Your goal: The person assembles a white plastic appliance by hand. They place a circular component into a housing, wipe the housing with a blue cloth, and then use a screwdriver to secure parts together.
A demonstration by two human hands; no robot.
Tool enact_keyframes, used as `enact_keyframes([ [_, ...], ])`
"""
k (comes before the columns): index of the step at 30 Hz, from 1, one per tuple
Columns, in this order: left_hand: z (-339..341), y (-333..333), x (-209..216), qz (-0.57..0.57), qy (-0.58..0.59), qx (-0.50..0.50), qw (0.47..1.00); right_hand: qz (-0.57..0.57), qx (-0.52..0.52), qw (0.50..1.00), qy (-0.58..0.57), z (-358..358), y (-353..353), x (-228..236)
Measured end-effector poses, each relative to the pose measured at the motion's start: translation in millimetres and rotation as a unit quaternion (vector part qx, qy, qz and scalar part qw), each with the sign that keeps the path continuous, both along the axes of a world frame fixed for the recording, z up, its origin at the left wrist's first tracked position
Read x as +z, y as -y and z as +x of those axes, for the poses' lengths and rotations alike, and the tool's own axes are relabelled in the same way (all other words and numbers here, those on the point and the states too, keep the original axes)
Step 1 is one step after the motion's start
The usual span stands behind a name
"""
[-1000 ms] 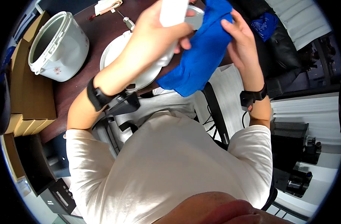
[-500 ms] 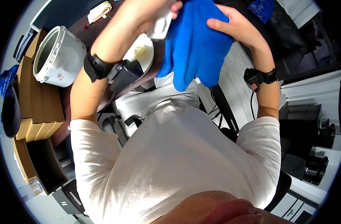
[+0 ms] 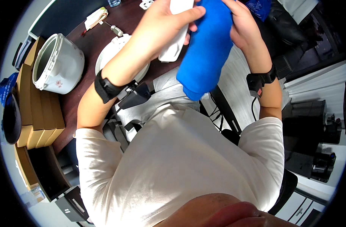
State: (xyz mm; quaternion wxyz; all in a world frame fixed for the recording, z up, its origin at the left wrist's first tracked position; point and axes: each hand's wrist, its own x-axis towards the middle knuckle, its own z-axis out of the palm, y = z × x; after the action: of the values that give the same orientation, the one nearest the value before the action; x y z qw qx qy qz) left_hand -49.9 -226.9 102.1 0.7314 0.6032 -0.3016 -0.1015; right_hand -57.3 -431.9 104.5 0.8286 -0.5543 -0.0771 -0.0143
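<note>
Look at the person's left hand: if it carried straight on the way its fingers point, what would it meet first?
Probably the blue cloth: the left hand, gripping a white object, points rightward straight at it, though depth is unclear.

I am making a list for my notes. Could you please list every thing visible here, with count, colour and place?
blue cloth: 1, blue, hanging between both hands at top centre
white flat object: 1, white, in the left hand, beside the cloth
rice cooker body: 1, white, open, on the table at left
white lid: 1, white, on the table behind the left forearm
table: 1, dark brown, upper left
cardboard boxes: several, tan, left edge
wristbands: 2, black, one per wrist
left hand: 1, grips the white object
right hand: 1, grips the cloth
</note>
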Motion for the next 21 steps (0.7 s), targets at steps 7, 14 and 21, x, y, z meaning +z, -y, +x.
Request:
enact_keyframes([
  [7,15.7,-2.3,-11.2,0.112,0.031,-0.005,0.993,0.036,0.047,0.997,0.056,2.2,-8.8,3.9],
  [14,21.9,-2.4,-14.1,0.003,-0.033,0.018,0.999,-0.205,-0.094,0.962,0.155,18.2,9.1,-24.4],
  [21,24.0,-12.9,-16.4,0.02,0.028,-0.008,0.999,-0.274,-0.089,0.933,0.217,20.3,-8.2,-62.2],
])
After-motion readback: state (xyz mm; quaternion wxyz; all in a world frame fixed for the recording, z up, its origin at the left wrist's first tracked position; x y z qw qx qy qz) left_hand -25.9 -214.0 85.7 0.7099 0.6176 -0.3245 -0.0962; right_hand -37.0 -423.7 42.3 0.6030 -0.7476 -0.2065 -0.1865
